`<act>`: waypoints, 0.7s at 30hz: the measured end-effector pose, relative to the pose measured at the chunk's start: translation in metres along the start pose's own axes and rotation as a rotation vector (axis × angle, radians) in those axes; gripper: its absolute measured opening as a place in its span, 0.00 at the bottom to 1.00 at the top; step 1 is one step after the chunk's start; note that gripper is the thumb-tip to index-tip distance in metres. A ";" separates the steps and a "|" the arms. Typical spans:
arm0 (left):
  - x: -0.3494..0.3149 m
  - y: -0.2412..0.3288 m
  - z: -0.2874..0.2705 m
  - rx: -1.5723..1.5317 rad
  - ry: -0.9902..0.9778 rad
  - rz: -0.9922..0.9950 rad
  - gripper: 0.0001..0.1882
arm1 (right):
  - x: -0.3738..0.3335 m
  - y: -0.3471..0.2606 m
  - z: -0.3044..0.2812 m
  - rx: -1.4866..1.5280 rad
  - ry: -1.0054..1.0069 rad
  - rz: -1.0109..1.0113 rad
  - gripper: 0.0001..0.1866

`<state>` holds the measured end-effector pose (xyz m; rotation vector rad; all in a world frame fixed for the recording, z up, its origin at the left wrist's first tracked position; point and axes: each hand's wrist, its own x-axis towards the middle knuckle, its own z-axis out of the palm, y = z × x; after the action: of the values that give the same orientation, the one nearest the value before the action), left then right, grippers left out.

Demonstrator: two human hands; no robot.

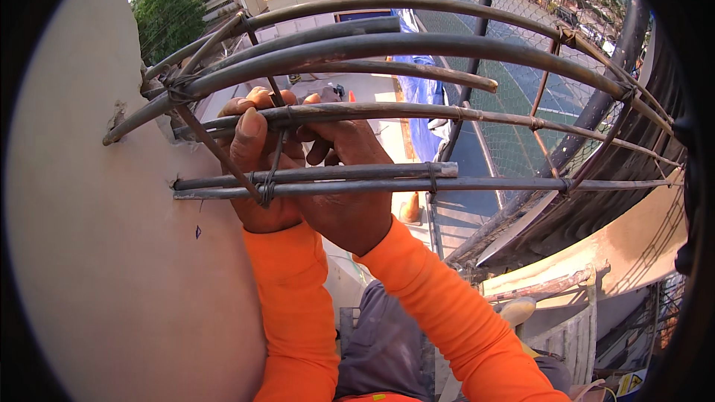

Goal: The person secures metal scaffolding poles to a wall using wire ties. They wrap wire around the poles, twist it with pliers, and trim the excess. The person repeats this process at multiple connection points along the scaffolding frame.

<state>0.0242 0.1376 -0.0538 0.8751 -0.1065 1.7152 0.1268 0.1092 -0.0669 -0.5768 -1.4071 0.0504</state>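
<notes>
A cage of long steel reinforcing bars (417, 110) runs from the pale wall at left toward the right. Thin cross ties and twisted wire join the bars. My left hand (257, 150) is closed around the middle bar near the wall, its thumb in front and fingertips over the top, beside an upright steel tie (277, 156). Just right of it, my right hand (346, 167) has its fingers curled under the same bar; whatever they pinch is hidden. Both wrists pass behind the lower pair of bars (365, 184). Orange sleeves cover my forearms.
The smooth wall (126, 253) stands close at left, with bar ends against it. Thicker bars (447, 46) arch above my hands. A chain-link fence (536, 59), blue sheeting (421, 115) and an orange cone (410, 208) lie beyond. Wooden boards (570, 335) are at lower right.
</notes>
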 end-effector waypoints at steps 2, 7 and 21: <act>0.003 0.006 0.004 0.088 -0.020 -0.055 0.10 | -0.002 0.000 0.004 0.075 0.023 0.021 0.26; 0.011 0.014 0.005 0.224 -0.138 -0.084 0.10 | -0.008 -0.004 0.008 0.128 0.000 0.073 0.25; 0.019 0.016 -0.025 0.227 -0.380 -0.080 0.15 | 0.007 0.003 -0.012 0.190 -0.011 0.138 0.12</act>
<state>-0.0039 0.1597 -0.0548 1.3515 -0.1304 1.4887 0.1401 0.1101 -0.0624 -0.5154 -1.3541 0.2954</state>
